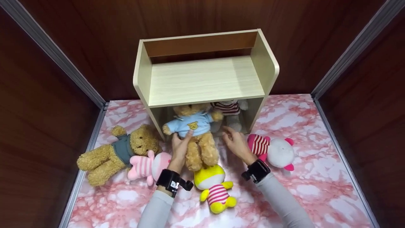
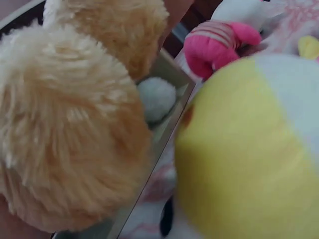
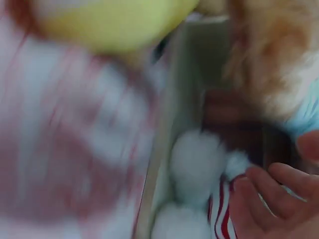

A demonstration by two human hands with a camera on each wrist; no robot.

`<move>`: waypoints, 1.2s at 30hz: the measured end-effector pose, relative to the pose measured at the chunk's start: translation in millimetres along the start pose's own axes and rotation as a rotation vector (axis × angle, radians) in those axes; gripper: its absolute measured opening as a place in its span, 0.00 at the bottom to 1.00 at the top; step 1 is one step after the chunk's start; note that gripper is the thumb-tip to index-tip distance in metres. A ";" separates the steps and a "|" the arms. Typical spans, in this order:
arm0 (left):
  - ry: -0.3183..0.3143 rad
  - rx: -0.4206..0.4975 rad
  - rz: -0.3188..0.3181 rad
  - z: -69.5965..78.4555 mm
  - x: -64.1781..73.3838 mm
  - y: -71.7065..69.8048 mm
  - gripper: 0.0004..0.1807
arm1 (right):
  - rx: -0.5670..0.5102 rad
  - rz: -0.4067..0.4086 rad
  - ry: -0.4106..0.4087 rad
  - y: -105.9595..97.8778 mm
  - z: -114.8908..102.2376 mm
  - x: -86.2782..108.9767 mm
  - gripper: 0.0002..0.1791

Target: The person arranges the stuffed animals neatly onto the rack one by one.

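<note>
Wooden shelf unit: pale board above, open-fronted lower compartment below; the left part of that compartment takes in the upper body of the blue-topped bear, the right part a plush in a maroon-and-white striped top.
Blue-topped bear: golden-brown fur, light blue top with a small bear emblem, head partly hidden by the board, arms spread, legs sticking out at the front towards the yellow plush.
Left hand: gripping that bear at its side, thumb on the front of the top, forearm reaching up from below.
Right hand: holding nothing, fingers loosely bent at the compartment's front, near the striped-top plush; whether they touch it, I cannot tell.
</note>
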State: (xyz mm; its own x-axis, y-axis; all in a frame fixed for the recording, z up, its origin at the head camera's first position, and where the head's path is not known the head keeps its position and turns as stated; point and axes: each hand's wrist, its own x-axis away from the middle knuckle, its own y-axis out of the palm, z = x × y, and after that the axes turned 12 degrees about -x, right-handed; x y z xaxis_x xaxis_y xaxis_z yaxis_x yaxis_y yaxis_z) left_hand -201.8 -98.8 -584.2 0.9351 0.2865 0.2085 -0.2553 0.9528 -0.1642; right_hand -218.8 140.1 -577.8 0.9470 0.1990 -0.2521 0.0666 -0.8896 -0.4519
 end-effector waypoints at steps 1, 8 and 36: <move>-0.006 -0.009 0.013 -0.8 -2.6 -3.1 0.53 | 0.113 0.008 -0.046 -0.8 4.2 -1.8 0.20; -0.015 0.000 0.022 -7.4 -20.9 -10.4 0.52 | 0.613 -0.094 -0.181 6.5 30.5 -22.0 0.31; -0.027 0.158 0.009 9.4 -96.9 11.9 0.48 | 0.657 -0.006 -0.172 13.3 70.5 -45.4 0.21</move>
State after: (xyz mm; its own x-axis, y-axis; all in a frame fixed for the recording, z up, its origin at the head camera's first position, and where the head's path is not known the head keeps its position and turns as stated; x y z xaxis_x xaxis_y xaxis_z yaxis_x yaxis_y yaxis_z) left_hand -297.8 -114.3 -597.3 0.9262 0.2953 0.2343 -0.3007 0.9536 -0.0132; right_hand -283.0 148.2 -632.7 0.8803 0.3135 -0.3560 -0.1847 -0.4648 -0.8660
